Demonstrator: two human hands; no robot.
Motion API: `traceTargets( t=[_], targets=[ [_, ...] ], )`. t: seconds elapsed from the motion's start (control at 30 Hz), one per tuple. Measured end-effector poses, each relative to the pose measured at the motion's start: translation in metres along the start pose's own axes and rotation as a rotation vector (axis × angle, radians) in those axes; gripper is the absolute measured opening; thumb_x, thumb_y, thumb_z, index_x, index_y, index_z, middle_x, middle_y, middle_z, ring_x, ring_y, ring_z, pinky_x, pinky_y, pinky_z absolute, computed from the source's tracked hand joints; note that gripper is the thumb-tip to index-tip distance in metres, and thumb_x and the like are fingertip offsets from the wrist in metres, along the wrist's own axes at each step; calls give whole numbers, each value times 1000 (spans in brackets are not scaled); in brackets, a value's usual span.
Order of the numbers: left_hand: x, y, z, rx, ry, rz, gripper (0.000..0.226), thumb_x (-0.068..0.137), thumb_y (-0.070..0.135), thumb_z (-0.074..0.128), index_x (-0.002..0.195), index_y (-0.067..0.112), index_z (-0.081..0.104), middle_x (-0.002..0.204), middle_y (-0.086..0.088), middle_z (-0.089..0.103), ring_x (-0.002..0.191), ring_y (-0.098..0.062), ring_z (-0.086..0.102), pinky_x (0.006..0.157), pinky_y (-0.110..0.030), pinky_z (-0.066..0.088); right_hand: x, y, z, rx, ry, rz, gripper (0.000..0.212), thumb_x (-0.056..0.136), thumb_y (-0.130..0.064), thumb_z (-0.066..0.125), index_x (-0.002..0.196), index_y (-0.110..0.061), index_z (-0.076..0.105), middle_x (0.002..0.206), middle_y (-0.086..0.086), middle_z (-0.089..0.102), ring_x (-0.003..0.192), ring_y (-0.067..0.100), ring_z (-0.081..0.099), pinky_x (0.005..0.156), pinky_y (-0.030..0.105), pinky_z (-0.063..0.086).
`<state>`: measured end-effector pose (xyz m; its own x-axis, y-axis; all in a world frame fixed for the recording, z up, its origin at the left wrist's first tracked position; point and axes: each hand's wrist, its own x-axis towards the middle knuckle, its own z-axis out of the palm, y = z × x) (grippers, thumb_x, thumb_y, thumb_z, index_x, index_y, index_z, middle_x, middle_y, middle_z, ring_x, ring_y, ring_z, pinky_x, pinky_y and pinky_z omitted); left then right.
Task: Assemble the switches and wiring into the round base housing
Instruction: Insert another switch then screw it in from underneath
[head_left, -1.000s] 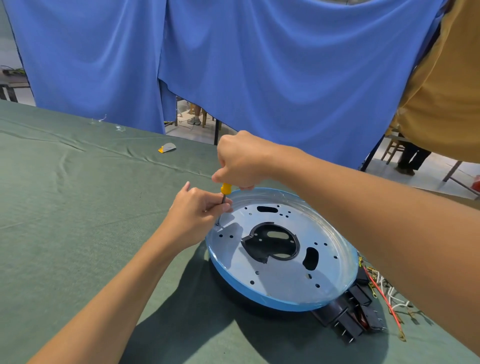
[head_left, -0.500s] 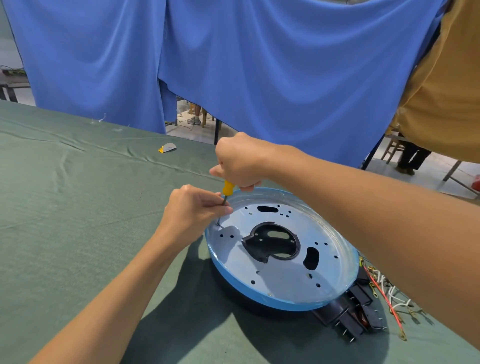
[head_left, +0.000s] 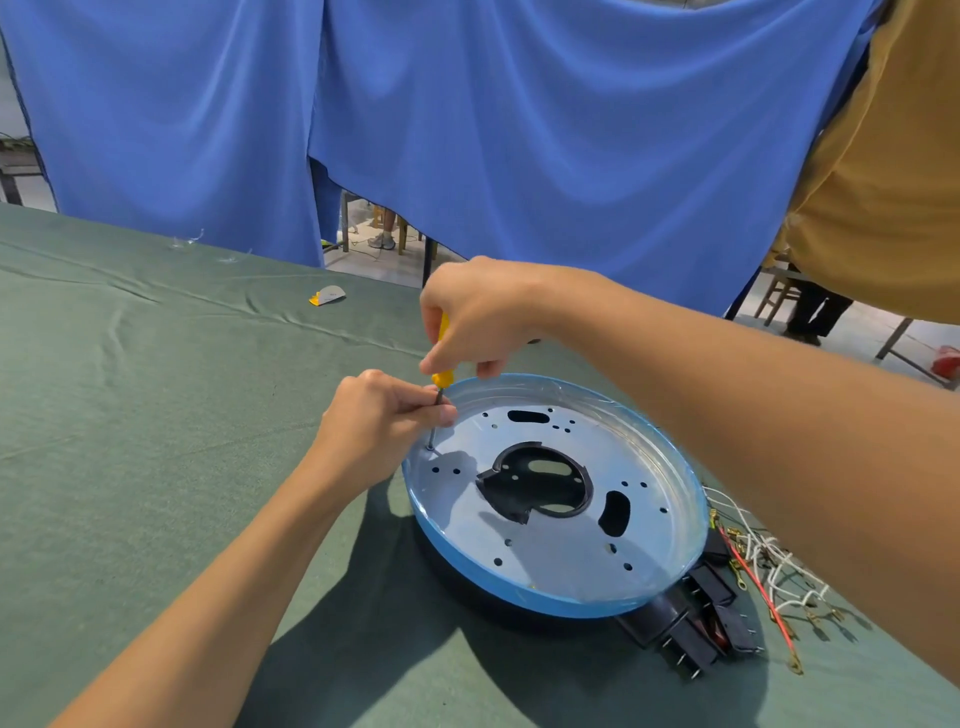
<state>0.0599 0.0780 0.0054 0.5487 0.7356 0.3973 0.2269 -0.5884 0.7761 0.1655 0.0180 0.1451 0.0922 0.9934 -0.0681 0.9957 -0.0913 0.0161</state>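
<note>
Blue-rimmed housing (head_left: 467, 566) (yellow-handled screwdriver (head_left: 442, 378)).

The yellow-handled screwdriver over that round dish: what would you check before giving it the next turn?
1. Right hand grips the yellow-handled screwdriver: ok.
2. Left hand pinches its metal shaft to steady it: ok.
3. Tip set down near the left edge of the round blue-rimmed base housing: ok.
4. Screw seated under the tip: cannot tell.
5. Black rocker switches and red and white wires fitted in the housing: not ok, they lie beside it on the green tablecloth.
</note>
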Motion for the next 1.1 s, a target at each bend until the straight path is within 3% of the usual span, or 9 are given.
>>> traceTargets(
  t=[0.17, 0.27, 0.37, 0.53, 0.6, 0.67, 0.83, 1.0, 1.1],
  targets=[
    [-2, 5, 3, 114, -52, 55, 11, 90, 21, 69, 89, 19, 80, 89, 7, 77, 92, -19, 69, 101, -24, 26, 3, 3, 9, -106, 100, -30, 32, 97, -23, 51, 67, -12, 50, 59, 8, 57, 55, 21, 67, 48, 24, 50],
    [-4, 4, 3, 8, 56, 13, 12, 79, 21, 81, 76, 32, 77, 78, 7, 76, 76, -20, 69, 82, -38, 53, 5, 4, 12, -60, 87, 11, 43, 101, -33, 48, 63, -11, 46, 56, 7, 58, 45, 19, 61, 48, 23, 47],
    [-2, 1, 3, -17, 32, 42, 14, 80, 22, 79, 72, 33, 77, 64, -6, 70, 57, -17, 44, 62, -38, 44, 2, 3, 5, -51, 21, 8, 43, 93, -46, 58, 74, -8, 58, 60, 4, 62, 42, 13, 63, 48, 23, 51],
    [0, -2, -2, 44, -109, 86, 13, 91, 16, 68, 86, 20, 79, 80, -9, 76, 70, -20, 64, 73, 0, 28, 1, 2, 6, -123, 60, -32, 27, 90, -29, 62, 72, -9, 61, 59, 3, 67, 53, -6, 57, 47, 26, 48],
    [-1, 0, 1, 42, -41, 78, 7, 87, 17, 73, 86, 18, 80, 81, -4, 77, 75, -18, 67, 93, -4, 25, 2, 2, 10, -106, 88, 4, 32, 91, -25, 55, 63, -11, 52, 51, 1, 63, 65, 12, 64, 44, 24, 42],
    [-2, 2, 4, 18, 48, 62, 5, 80, 20, 79, 80, 25, 80, 78, -1, 77, 69, -9, 65, 89, -13, 32, 2, 1, 8, -109, 60, 36, 34, 94, -31, 54, 66, -10, 52, 49, 0, 63, 64, 20, 66, 44, 21, 43],
    [2, -3, 0, 69, -45, 115, 12, 90, 17, 70, 83, 17, 79, 77, -21, 71, 84, -40, 64, 97, 2, 8, -1, 0, 3, -164, 36, -62, 28, 90, -36, 65, 81, -10, 62, 64, 6, 67, 55, 2, 63, 43, 21, 48],
    [-2, 0, 4, 74, 45, 98, 4, 82, 19, 77, 81, 17, 80, 79, -7, 76, 75, -20, 64, 82, -2, 23, 4, 3, 13, -112, 70, 22, 37, 97, -31, 50, 66, -12, 45, 48, 0, 60, 62, 19, 62, 44, 22, 37],
    [-2, 1, 3, 57, 83, 92, 4, 79, 21, 80, 82, 18, 81, 83, 1, 77, 68, -4, 62, 92, -7, 25, 3, 5, 10, -66, 36, 11, 38, 92, -43, 59, 71, -12, 53, 66, 4, 66, 45, 13, 64, 47, 22, 47]
  ],
)
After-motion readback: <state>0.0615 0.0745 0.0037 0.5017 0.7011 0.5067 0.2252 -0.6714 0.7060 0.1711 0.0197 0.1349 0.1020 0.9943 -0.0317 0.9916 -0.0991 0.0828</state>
